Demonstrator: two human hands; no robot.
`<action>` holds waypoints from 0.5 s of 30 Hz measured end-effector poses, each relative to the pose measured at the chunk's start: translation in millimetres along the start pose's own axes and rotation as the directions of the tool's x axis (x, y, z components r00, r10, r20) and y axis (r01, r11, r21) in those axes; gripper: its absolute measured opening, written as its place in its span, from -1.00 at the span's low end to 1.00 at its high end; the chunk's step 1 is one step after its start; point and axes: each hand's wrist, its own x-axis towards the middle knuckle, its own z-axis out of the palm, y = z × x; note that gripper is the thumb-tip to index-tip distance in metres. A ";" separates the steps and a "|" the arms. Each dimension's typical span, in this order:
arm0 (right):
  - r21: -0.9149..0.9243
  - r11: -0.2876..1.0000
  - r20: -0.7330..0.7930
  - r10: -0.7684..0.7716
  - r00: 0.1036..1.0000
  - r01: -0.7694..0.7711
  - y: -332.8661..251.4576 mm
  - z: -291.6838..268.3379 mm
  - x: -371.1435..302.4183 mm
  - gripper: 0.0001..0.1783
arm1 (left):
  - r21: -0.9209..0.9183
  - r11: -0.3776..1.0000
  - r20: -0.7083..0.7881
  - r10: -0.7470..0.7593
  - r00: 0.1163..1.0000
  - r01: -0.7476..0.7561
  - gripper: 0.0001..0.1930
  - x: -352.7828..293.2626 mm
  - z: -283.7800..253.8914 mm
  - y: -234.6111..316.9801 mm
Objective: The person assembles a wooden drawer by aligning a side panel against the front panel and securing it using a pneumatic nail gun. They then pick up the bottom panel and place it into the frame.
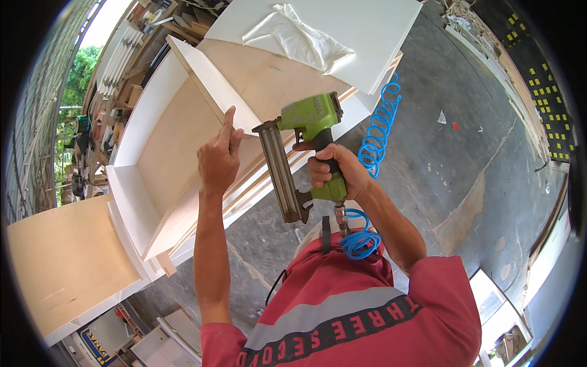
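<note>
My right hand (333, 166) is wrapped round the black grip of a green pneumatic nail gun (312, 114), whose long metal magazine points down on its left side. A coiled blue air hose (379, 131) runs from the fitting below the grip, close to my shirt. My left hand (219, 160) holds nothing that I can see; its index finger stretches up beside the upright white divider panel (214, 79). Whether that finger touches the panel I cannot tell. The divider stands in an open cabinet carcass (165, 144) with white sides and a light brown board base.
A crumpled white cloth (299, 40) lies on a white panel (379, 37) at the far side. At left sits a pale wooden board (73, 257). Shelves crowded with timber and tools (125, 67) stand beyond. Grey concrete floor (452, 153) stretches to the right, with scraps on it.
</note>
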 end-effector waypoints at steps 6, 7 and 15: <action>-0.031 1.000 0.037 0.005 0.999 -0.003 0.6 8.4 -1.8 -0.52 | -0.154 0.988 0.020 0.002 1.000 0.001 -0.46 -1.3 -4.1 -10.1; -0.036 0.999 0.038 0.001 0.999 0.001 0.7 9.8 -1.7 -0.52 | -0.181 0.983 0.013 0.004 1.000 -0.001 -0.44 -1.8 -4.1 -10.8; -0.056 0.998 0.037 -0.001 0.999 0.003 -1.8 10.5 -0.9 -0.51 | -0.249 0.968 0.007 0.006 1.000 -0.004 -0.41 1.2 -5.1 -3.6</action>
